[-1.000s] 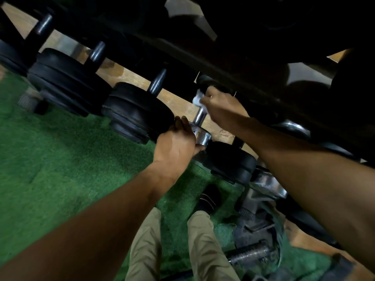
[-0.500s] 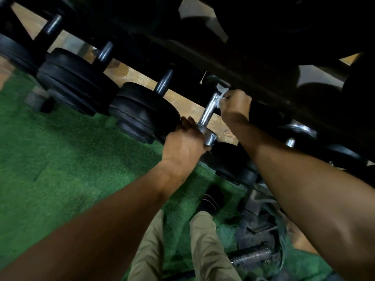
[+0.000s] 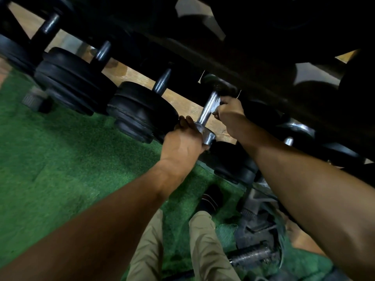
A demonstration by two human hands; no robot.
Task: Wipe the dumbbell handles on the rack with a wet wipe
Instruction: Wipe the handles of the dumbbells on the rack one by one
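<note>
The left hand [image 3: 183, 142] clamps the chrome dumbbell's near end [image 3: 206, 135]; at its 1 o'clock, the right hand [image 3: 228, 111] pinches what looks like a wet wipe [image 3: 216, 104] against the handle [image 3: 207, 107].

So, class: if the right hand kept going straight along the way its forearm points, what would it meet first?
Probably the dark far head of the dumbbell, just beyond the right hand; depth is unclear.

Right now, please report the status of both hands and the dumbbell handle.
Left hand grips the near chrome end. Right hand presses wet wipe on dumbbell handle. Nothing blocks it.
</note>
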